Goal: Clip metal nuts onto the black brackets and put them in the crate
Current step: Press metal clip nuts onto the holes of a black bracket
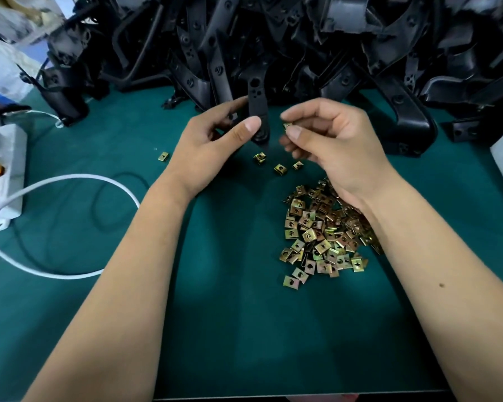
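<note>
Four loose nuts lie singly on the green desk, beside a heap of nuts too many to count. The left hand grips one black bracket upright. The right hand pinches one nut between thumb and forefinger, just beside it. More brackets are piled behind. No writing is readable.
</note>
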Tool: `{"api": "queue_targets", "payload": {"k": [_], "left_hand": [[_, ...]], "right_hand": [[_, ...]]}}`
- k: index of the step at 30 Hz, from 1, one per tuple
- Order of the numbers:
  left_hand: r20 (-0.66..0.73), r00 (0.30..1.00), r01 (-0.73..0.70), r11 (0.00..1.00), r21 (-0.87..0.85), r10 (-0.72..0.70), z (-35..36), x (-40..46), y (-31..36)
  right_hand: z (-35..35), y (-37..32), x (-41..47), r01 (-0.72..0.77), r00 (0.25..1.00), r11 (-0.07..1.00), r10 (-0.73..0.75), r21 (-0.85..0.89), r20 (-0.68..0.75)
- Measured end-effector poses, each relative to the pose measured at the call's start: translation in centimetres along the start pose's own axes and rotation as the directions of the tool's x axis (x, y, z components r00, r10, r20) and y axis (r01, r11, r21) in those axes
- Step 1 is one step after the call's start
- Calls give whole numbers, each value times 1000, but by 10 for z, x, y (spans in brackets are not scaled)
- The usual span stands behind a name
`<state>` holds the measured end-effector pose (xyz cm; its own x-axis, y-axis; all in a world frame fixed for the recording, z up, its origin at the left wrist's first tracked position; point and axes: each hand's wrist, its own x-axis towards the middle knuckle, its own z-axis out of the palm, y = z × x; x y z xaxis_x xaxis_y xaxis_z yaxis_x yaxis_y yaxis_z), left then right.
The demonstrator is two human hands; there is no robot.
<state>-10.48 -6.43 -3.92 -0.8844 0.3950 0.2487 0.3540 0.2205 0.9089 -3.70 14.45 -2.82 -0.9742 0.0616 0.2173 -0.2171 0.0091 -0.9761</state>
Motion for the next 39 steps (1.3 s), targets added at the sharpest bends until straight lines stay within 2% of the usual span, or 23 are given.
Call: {"api": "queue_targets", "payload": {"k": [4, 7, 11, 18, 23, 30, 33, 36, 39], "left_hand": [[23, 999, -41, 997, 66, 39, -1, -1, -1], [35, 998, -52, 984, 169, 46, 2, -1, 2], [64, 993, -112, 969, 222, 100, 5, -3, 5], [65, 990, -140, 923, 358, 124, 9, -4, 4], [36, 990, -140, 915, 377, 137, 9, -3, 1], [12, 992, -119, 897, 425, 126, 11, -5, 2], [1, 993, -107, 889, 445, 119, 12, -6, 4], [-3, 993, -104, 880, 464, 119, 13, -6, 5], [-4, 992, -107, 877, 468, 123, 14, -6, 4]], "right_hand": [[-1, -2, -1, 39, 999, 999, -39, -4, 12], [-1, -1, 0, 40, 999, 999, -40, -32, 2], [3, 2, -1, 21, 1000, 998, -22, -60, -9], [9, 2, -1, -53, 981, 991, 74, 122, -181], [8, 3, -1, -38, 983, 988, 64, 147, -175], [12, 4, 0, -157, 954, 961, 208, 228, -218], [12, 4, 0, -174, 947, 960, 223, 218, -230], [13, 4, -1, -187, 945, 938, 253, 293, -205], [15, 5, -1, -186, 944, 947, 246, 260, -221]]}}
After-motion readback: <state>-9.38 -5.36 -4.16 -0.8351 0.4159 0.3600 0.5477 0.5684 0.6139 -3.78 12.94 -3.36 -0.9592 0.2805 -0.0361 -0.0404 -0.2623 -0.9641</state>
